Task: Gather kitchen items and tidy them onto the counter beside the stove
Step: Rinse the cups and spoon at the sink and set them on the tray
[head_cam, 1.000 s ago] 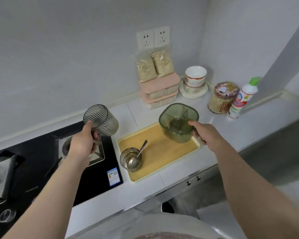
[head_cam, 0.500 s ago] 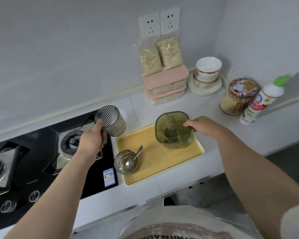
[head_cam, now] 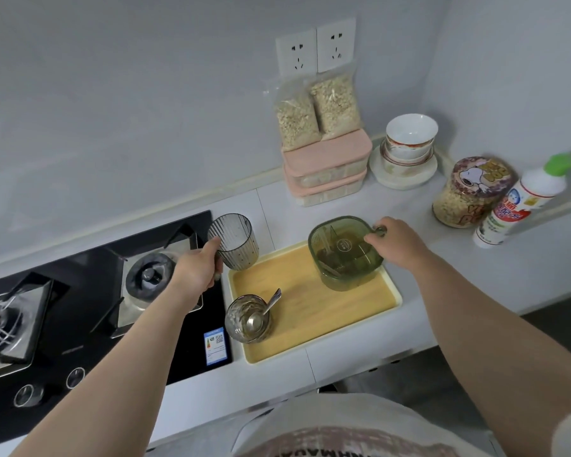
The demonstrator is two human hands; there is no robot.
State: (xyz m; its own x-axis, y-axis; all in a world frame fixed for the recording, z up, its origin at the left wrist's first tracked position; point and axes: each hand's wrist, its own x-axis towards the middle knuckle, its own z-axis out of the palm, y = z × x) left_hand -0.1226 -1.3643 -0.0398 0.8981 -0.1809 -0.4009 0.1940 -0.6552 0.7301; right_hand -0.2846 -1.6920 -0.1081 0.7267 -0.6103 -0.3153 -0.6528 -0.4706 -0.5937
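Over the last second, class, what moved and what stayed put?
The right hand lowered the green container onto the tray, still holding its handle. The left hand brought the ribbed cup down, closer to the tray. The glass with spoon stayed put.

**Cup and tub at the yellow tray**

Ribbed smoky-grey cup [head_cam: 234, 242], empty and slightly tilted, gripped by the left hand [head_cam: 195, 270] at the back left corner of the yellow tray [head_cam: 310, 328]; translucent green tub [head_cam: 343, 258], open-topped and upright at the tray's back right, its handle held by the right hand [head_cam: 393, 240]; glass bowl [head_cam: 244, 321] with a metal spoon [head_cam: 269, 305] at the tray's front left.
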